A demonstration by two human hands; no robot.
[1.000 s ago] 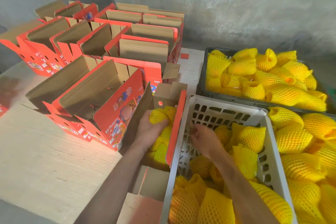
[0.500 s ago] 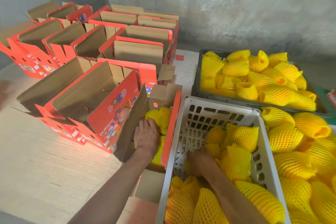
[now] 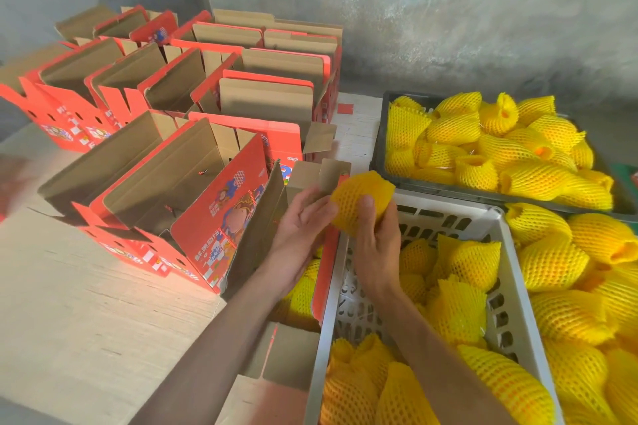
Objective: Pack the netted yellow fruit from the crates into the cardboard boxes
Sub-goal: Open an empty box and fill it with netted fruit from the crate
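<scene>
My right hand (image 3: 376, 245) grips a netted yellow fruit (image 3: 359, 197) and holds it up over the left rim of the white crate (image 3: 514, 290). My left hand (image 3: 300, 221) is spread open, palm up, with its fingertips touching the fruit's left side. Below both hands stands an open red cardboard box (image 3: 322, 272) with several netted fruit (image 3: 303, 290) inside. The white crate holds more netted fruit (image 3: 459, 307).
A dark crate (image 3: 378, 152) full of netted fruit sits at the back right, and more fruit is heaped at the far right (image 3: 569, 269). Several open red boxes (image 3: 165, 190) stand in rows on the left. Bare board surface (image 3: 76, 304) lies at the front left, and a grey wall stands behind.
My right hand has come up out of the white crate with a fruit. My left hand has lifted out of the box and met the fruit above it.
</scene>
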